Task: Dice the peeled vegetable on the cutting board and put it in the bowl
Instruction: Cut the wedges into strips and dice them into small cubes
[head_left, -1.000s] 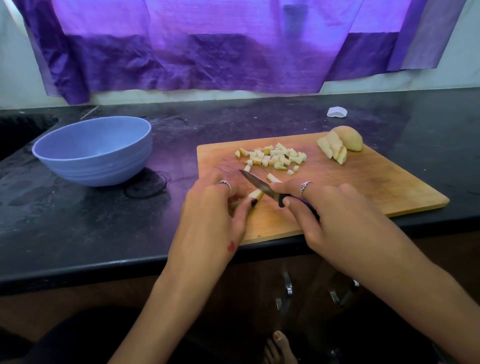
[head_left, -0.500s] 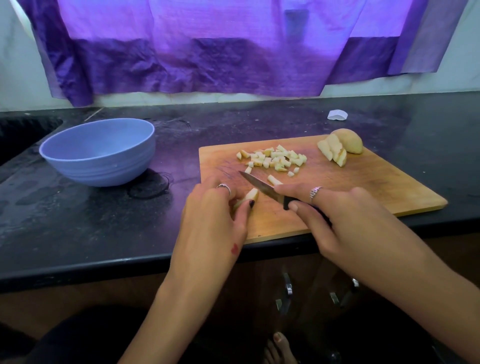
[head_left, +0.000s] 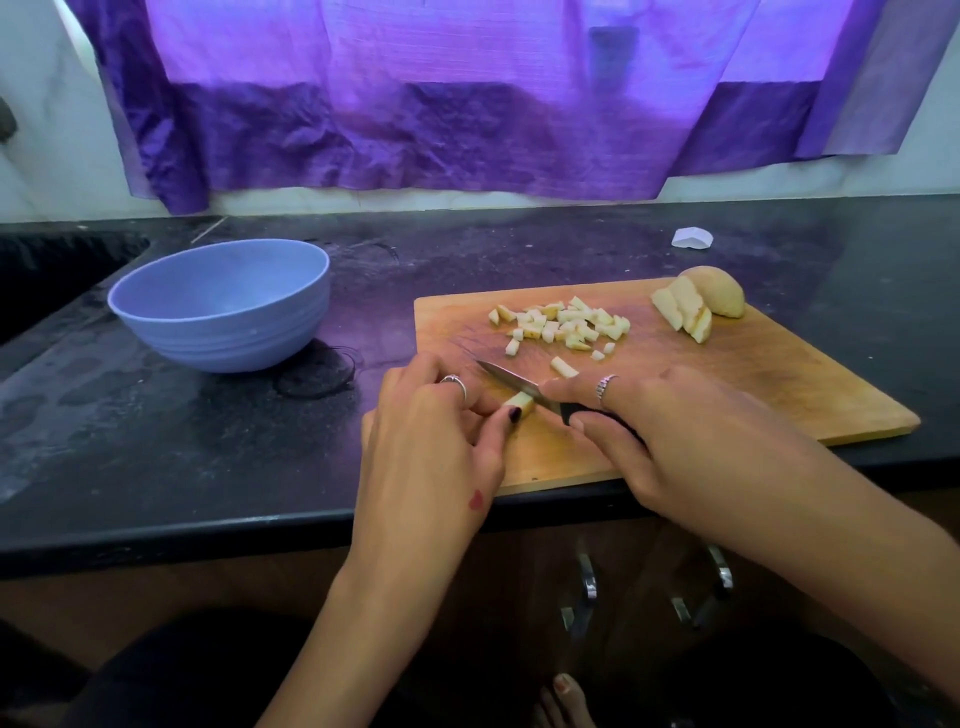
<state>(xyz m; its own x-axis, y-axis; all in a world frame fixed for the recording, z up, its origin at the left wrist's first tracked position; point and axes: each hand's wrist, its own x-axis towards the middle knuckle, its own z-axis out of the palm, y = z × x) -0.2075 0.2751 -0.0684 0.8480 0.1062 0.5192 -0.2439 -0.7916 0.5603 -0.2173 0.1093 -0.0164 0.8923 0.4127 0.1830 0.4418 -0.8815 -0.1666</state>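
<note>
Head view: on the wooden cutting board (head_left: 727, 395) the left hand (head_left: 436, 447) pinches a pale vegetable strip (head_left: 519, 404) between thumb and curled fingers. The right hand (head_left: 675, 431) grips the black handle of a small knife (head_left: 524, 387), forefinger along the blade's back, the blade lying against the strip's end. Diced pieces (head_left: 566, 325) lie scattered at the board's middle; an uncut, partly sliced chunk (head_left: 701, 301) sits at its far right corner. The blue bowl (head_left: 223, 306) stands on the dark counter (head_left: 156, 441), left of the board.
</note>
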